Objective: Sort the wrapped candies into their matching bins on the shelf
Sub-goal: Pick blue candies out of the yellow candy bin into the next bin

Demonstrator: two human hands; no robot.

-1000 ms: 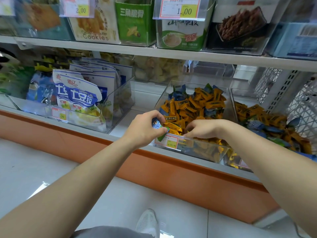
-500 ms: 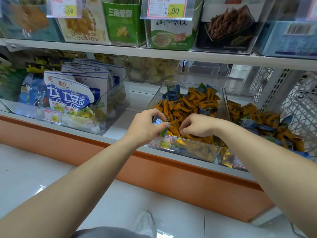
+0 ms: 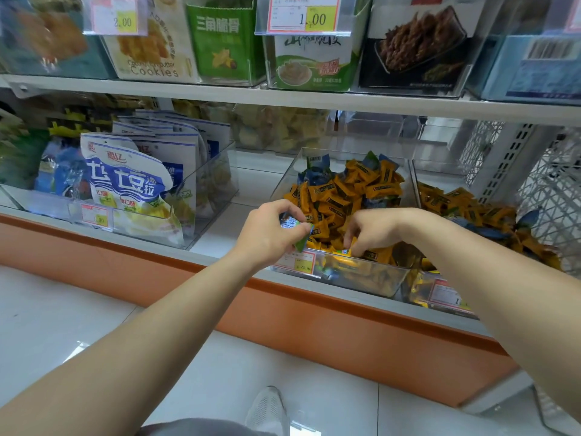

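At the clear bin (image 3: 371, 276), my left hand (image 3: 267, 231) at nine o'clock hoards blue-green strays (image 3: 290, 222); my right hand (image 3: 377, 229) at three digs, grip unclear.

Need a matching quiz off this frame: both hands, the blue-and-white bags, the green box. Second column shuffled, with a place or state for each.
1. left hand
2. right hand
3. blue-and-white bags
4. green box

A. on the upper shelf
B. fingers down among the orange candies at the front of the candy bin
C. grips blue and green candies
D. standing in the clear bin left of the candy bin

Pairs: 1-C, 2-B, 3-D, 4-A
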